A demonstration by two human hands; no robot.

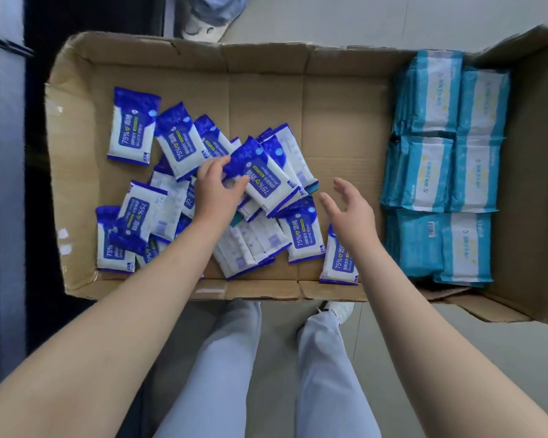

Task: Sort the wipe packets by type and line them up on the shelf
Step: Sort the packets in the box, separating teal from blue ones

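Packet (260,181) in mid-frame is being pinched at its edge by the left hand (217,184) and could slip onto the pile (140,213), while the right hand (345,207) is hovering open, empty.

Bare forearms (159,279); pale grey-blue trousers (222,374); white shoe (342,309).

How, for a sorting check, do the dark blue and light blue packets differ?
Dark blue packets lie heaped at left; light blue packets sit in neat stacks at right. The left hand grips a dark blue packet; none touches the light blue packets. Both share the cardboard box.
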